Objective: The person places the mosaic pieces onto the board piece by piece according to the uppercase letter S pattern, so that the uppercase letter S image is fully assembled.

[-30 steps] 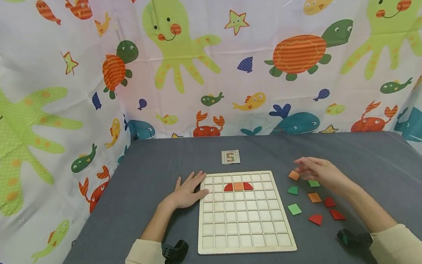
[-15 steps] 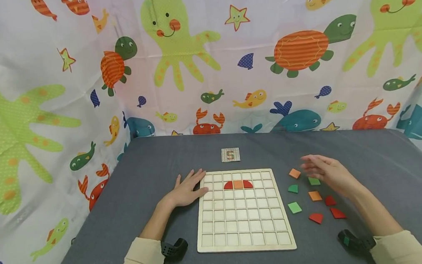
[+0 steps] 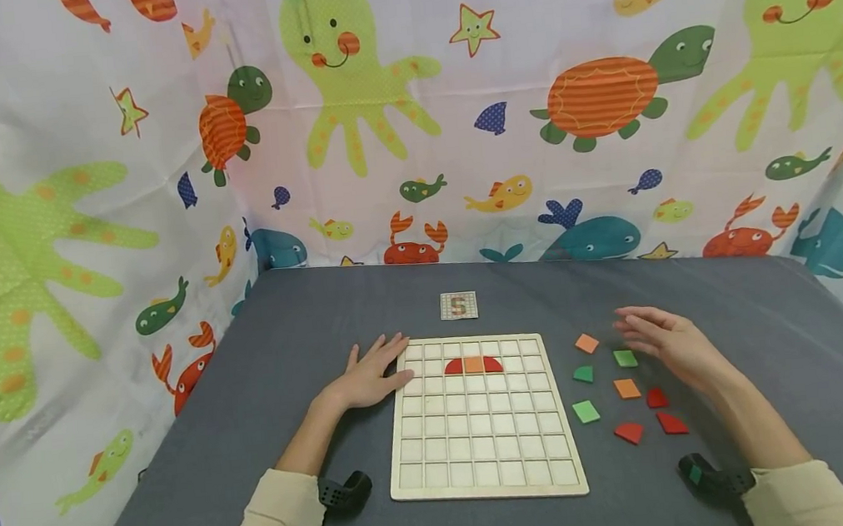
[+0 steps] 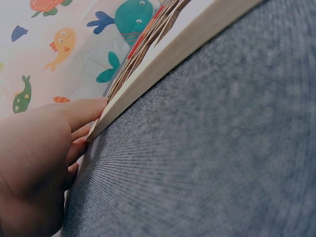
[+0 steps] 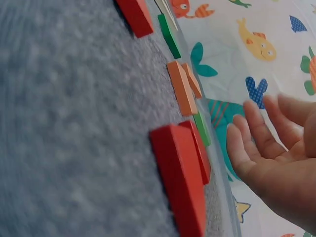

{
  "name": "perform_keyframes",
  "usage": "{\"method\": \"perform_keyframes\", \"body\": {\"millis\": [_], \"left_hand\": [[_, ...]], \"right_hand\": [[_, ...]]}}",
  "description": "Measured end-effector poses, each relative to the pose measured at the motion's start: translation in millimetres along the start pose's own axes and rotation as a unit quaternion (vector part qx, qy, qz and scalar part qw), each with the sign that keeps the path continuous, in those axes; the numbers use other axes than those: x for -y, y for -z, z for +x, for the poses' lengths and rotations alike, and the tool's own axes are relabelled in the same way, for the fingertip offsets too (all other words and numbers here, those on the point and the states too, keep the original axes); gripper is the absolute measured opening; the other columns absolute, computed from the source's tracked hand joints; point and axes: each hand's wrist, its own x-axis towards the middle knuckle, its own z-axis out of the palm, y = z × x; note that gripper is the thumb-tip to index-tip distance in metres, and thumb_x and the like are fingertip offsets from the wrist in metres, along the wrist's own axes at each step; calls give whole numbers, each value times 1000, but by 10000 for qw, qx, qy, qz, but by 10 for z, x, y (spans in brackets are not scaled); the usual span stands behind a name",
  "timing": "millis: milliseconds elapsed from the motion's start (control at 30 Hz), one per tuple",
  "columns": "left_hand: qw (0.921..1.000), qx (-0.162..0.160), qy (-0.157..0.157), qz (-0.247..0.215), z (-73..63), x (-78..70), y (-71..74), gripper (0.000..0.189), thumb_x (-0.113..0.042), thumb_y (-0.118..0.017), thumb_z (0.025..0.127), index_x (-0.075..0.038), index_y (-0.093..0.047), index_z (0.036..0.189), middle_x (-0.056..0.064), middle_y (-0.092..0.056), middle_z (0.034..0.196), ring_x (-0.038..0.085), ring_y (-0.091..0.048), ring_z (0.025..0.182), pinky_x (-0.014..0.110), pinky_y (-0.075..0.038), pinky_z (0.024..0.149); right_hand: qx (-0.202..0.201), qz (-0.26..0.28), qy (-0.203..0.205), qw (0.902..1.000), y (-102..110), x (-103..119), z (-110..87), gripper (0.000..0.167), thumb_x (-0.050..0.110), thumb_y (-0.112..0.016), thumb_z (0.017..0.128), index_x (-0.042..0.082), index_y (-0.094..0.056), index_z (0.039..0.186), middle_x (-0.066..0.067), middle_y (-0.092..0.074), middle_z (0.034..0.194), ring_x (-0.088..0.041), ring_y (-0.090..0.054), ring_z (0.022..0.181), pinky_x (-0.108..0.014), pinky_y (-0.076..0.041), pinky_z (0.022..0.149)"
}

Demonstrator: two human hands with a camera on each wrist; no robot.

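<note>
A pale wooden grid board [image 3: 485,450] lies on the grey table. In one of its upper rows an orange square [image 3: 473,364] sits between two red curved-edged pieces. My left hand [image 3: 367,376] rests at the board's upper left corner, fingers spread, thumb on the rim; the left wrist view shows the thumb [image 4: 86,111] at the board's edge. My right hand [image 3: 665,342] is raised beside the loose pieces with its fingers loosely bent and nothing in them. Nearest to it lies a light green square [image 3: 625,359]. In the right wrist view, the bent fingers [image 5: 259,131] are apart from the blocks.
Several loose pieces lie right of the board: an orange square [image 3: 586,343], another orange square [image 3: 626,389], a dark green piece [image 3: 583,374], a light green square [image 3: 586,411] and red ones [image 3: 629,433]. A small pattern card [image 3: 459,306] lies behind the board. A printed curtain [image 3: 386,199] surrounds the table.
My right hand has drawn away to the right from the farthest orange square, leaving that and the light green square in full view. My left hand has stayed at the board's corner.
</note>
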Motion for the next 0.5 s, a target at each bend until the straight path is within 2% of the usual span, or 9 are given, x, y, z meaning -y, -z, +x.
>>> {"method": "perform_keyframes", "body": {"millis": [100,167,333,400,500], "left_hand": [[10000,0,9,-52,-10,-6,12,64,-37,-48,100,-6,-25,152,13,-19,156,35,-6,143,62,9,106],[10000,5,25,-63,-13,-13,17,64,-37,-48,100,-6,-25,152,13,-19,156,35,-6,143,62,9,106],[10000,29,35,-27,-3,-19,14,64,-36,-49,100,-6,-25,152,14,-19,156,35,-5,143,62,9,106],[10000,29,28,-21,3,-17,9,64,-36,-48,100,-5,-25,151,14,-19,156,35,-5,143,62,9,106],[10000,39,9,-57,0,-26,9,65,-37,-48,100,-5,-24,151,14,-19,156,34,-5,143,61,10,106]], "right_hand": [[5,-71,77,9999,35,-38,4,55,25,-47,102,-8,-30,143,-25,-41,137,-2,-51,109,-20,-46,90],[17,-328,111,9994,60,-55,7,51,19,-49,101,-7,-33,143,-25,-41,137,-3,-51,110,-20,-46,89],[186,-1209,134,9924,92,-68,-10,48,8,-56,97,-2,-41,141,-27,-46,135,-29,-50,119,-24,-47,84],[328,-1353,187,9901,84,-71,-19,49,5,-58,95,-3,-42,140,-28,-47,134,-39,-47,120,-27,-48,84],[452,-1527,351,9866,57,-69,-33,49,0,-60,92,-4,-45,138,-27,-50,131,-43,-47,118,-26,-49,81]]}}
